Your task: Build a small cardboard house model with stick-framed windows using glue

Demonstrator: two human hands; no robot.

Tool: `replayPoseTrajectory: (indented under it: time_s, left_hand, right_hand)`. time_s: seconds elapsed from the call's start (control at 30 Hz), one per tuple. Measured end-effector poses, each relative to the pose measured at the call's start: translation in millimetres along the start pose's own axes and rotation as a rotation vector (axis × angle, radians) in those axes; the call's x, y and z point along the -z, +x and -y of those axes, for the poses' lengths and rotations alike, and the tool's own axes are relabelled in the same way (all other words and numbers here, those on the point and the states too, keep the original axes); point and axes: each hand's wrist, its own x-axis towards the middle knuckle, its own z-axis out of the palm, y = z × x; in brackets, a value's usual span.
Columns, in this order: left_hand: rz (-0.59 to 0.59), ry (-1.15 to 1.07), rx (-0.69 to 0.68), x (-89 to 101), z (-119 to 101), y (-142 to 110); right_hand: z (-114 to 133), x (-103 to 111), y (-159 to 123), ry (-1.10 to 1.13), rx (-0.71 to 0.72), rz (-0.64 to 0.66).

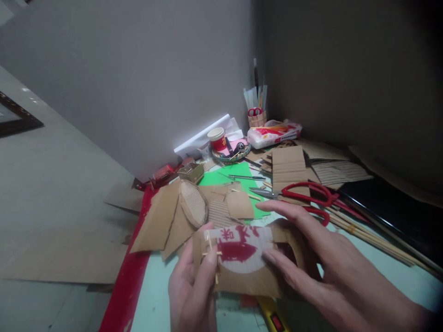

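Observation:
My left hand (pixel 194 286) pinches the left edge of a brown cardboard piece (pixel 242 272) printed with a red and white label, thumb on top near a few thin wooden sticks (pixel 212 253) stuck through it. My right hand (pixel 321 263) lies over the right side of the same piece. Its fingers are stretched out flat and press on the curved cardboard there. The piece is held just above the pale green table top (pixel 155 299).
Red-handled scissors (pixel 304 196) lie just beyond my right hand, beside a bundle of long wooden skewers (pixel 367 233). Cardboard scraps (pixel 180 216), green paper (pixel 238 177), a paper cup (pixel 217 138), a white packet (pixel 273 133) and a pen holder (pixel 256 115) crowd the back. A yellow cutter (pixel 273 318) lies under the piece.

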Motion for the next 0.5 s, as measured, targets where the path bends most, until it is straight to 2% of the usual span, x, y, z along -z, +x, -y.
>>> replayPoseTrajectory:
  time_s: [0.33,0.5]
  left_hand:
    - [0.004,0.053,-0.016,1.4,0.0,0.2]
    - [0.114,0.019,-0.047,4.5,-2.4,0.5]
  right_hand:
    - [-1.5,0.7,1.7,-0.04,0.014,-0.016]
    - [-4.1,2.2,1.9,-0.042,0.01,-0.01]
